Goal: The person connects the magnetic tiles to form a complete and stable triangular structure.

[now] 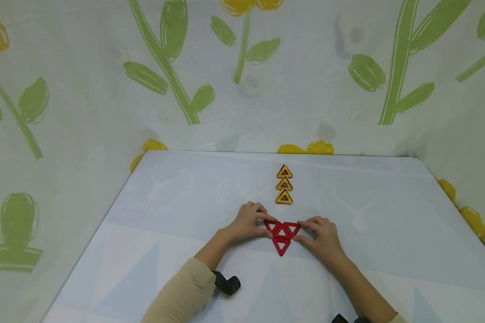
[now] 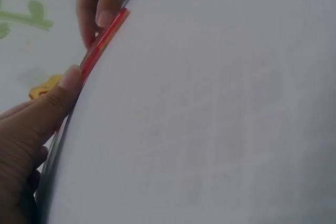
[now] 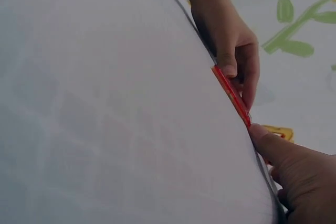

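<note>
Several red triangle tiles [image 1: 282, 230] lie flat on the table, set edge to edge as one larger triangle pointing toward me. My left hand [image 1: 248, 222] pinches the left corner tile [image 1: 271, 225], index finger at its top edge and thumb lower down. On the opposite side, my right hand [image 1: 322, 237] pinches the right corner tile [image 1: 293, 229] between thumb and index finger. Both wrist views show the red tiles [image 2: 100, 45] edge-on between the hands. The bottom tile [image 1: 281, 246] points toward me, with no fingers on it.
Beyond the hands, three yellow triangle tiles [image 1: 284, 184] form a column, tips pointing away. The pale patterned table [image 1: 145, 251] ends at a back edge against a cloth [image 1: 291, 103] printed with plants. A black wrist device [image 1: 227, 284] sits by the left sleeve.
</note>
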